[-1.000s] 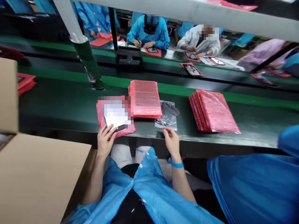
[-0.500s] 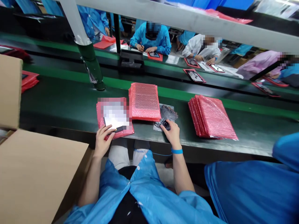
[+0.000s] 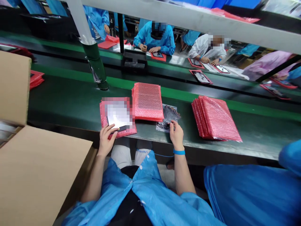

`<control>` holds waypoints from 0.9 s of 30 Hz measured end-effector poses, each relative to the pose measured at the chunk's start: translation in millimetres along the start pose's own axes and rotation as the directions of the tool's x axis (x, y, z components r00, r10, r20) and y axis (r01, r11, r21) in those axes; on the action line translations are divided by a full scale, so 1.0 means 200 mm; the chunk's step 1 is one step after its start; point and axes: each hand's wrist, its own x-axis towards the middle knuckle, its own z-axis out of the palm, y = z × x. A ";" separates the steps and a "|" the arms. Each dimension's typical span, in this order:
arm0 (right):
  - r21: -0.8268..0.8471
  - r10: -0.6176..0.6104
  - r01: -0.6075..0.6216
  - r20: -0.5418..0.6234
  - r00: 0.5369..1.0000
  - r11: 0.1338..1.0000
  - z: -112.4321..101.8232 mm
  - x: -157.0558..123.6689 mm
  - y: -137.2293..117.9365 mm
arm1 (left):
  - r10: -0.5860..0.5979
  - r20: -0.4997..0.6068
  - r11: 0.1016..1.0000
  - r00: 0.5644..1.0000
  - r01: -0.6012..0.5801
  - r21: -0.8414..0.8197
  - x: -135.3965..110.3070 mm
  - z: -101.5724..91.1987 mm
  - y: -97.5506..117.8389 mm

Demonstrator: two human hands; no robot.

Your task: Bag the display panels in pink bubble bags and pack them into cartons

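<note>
**Left hand [image 3: 105,139] on a pink bubble bag [image 3: 103,117], right hand [image 3: 176,135] on a clear plastic bag [image 3: 162,127]**

At far left, a cardboard box [image 3: 35,175] stands beside the dark conveyor belt [image 3: 66,106], with a small pile of red sleeves [image 3: 36,78] on the belt behind its flap. The left hand lies on the near edge of the bubble bag, fingers curled, right by a black strip [image 3: 121,128] at the edge of a white sheet [image 3: 115,117]. A blur hides much of that bag's top. The hand may be gripping, but I cannot tell. Touching that bag on its right, a second bubble bag [image 3: 147,102] lies flat. The clear bag sits against its lower right corner, with dark contents inside. The right hand, wearing a blue wristband [image 3: 179,152], has its fingers bent down onto the clear bag; whether they pinch it, I cannot tell. Further right lies a stack of pink bubble bags [image 3: 215,119], then a neighbor's blue sleeve [image 3: 249,194].
</note>
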 end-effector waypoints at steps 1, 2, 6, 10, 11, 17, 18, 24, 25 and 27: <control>-0.028 -0.001 0.001 -0.009 1.000 1.000 0.01 0.01 -0.01 | 0.003 -0.003 1.000 1.000 -0.003 -0.003 0.00 0.00 0.00; -0.030 -0.004 0.003 -0.017 1.000 1.000 0.01 0.01 -0.02 | 0.004 -0.002 1.000 1.000 -0.004 -0.005 0.00 0.00 0.00; 0.197 0.030 0.009 -0.197 0.980 0.980 -0.01 0.04 -0.10 | -0.011 0.002 1.000 1.000 0.011 -0.018 0.00 0.00 0.00; 0.633 0.281 -0.023 -0.311 0.908 0.774 -0.06 0.04 -0.28 | -0.049 0.010 0.998 0.999 0.050 -0.040 0.00 0.00 0.00; 0.732 0.311 -0.023 -0.260 0.914 0.681 -0.07 0.03 -0.33 | -0.061 0.008 0.997 0.998 0.062 -0.047 0.00 0.00 0.00; 0.861 0.105 -0.281 0.261 0.960 0.424 0.09 -0.03 -0.75 | -0.094 0.009 0.993 0.996 0.094 -0.076 0.01 0.01 -0.02; 0.827 0.065 -0.313 0.322 0.945 0.467 0.15 -0.05 -0.81 | -0.089 0.010 0.993 0.996 0.089 -0.080 0.01 0.01 -0.02; 0.661 -0.156 -0.500 0.677 0.720 0.559 0.49 -0.06 -1.07 | -0.086 0.022 0.993 0.996 0.087 -0.083 0.01 0.02 -0.03; 0.617 -0.161 -0.554 0.736 0.658 0.558 0.53 -0.05 -1.09 | -0.087 0.025 0.993 0.996 0.089 -0.082 0.01 0.02 -0.03; 0.535 -0.156 -0.635 0.819 0.553 0.558 0.58 -0.03 -1.11 | -0.091 0.024 0.992 0.996 0.093 -0.088 0.01 0.02 -0.03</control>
